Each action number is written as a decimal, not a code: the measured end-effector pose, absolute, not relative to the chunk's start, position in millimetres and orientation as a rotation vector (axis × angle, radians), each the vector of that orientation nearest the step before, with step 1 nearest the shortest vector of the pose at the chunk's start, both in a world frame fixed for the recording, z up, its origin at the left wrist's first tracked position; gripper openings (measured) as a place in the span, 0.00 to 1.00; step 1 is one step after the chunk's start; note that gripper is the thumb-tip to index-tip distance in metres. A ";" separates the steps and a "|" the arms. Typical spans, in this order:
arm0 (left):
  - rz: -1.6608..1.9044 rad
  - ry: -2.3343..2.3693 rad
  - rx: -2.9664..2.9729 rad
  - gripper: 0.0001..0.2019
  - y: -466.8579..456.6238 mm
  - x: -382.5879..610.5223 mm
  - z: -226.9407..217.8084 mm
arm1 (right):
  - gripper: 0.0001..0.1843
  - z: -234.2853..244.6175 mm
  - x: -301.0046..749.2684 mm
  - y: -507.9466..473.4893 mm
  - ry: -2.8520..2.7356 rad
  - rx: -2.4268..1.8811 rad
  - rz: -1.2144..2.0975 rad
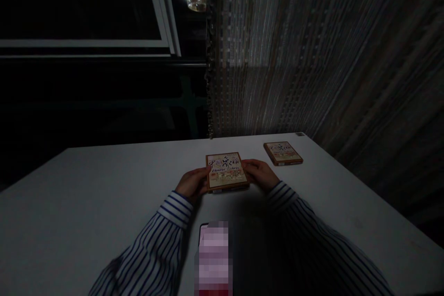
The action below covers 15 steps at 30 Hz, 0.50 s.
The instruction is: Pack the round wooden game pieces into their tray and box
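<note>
Between my two hands is a flat Chinese chess box [228, 171], brown-edged with dark lettering and a pale picture on its lid. My left hand [193, 181] grips its left side, the thumb over the top edge and the other fingers mostly hidden beneath. On the opposite side my right hand [261, 174] is closed on the box's right edge. The lid faces up, and the front side shows a small white label. Whether the box touches the table underneath is hard to tell in the dim light.
A second, matching chess box [283, 153] lies on the white table [114, 194] to the right. A phone-like object [213, 259], partly blurred out, is at the near edge. Behind the table hangs a string curtain [263, 55], with a dark window [83, 44] at the left.
</note>
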State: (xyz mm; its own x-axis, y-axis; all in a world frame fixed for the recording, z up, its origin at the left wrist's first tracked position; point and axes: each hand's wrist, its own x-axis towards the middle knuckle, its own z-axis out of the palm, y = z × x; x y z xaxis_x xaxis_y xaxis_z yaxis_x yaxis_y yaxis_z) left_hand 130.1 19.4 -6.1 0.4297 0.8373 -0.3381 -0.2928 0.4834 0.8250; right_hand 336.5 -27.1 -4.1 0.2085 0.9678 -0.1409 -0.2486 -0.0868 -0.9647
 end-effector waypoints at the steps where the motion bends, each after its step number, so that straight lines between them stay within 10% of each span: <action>1: 0.797 0.840 0.762 0.16 18.7 131.5 -5.9 | 0.09 -3.1 338.0 -28.7 -0.819 -1.218 1.224; 15: 0.757 0.818 0.785 0.14 4.7 161.7 2.2 | 0.12 0.7 367.1 -53.1 -0.802 -1.195 1.225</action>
State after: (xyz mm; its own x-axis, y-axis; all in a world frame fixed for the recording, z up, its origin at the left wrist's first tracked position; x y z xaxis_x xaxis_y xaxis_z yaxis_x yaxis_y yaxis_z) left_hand 161.7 4.7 2.2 0.4688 0.8180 -0.3334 -0.2692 0.4918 0.8280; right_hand 367.1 -53.1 0.7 0.2117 0.9679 -0.1352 -0.2632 -0.0768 -0.9617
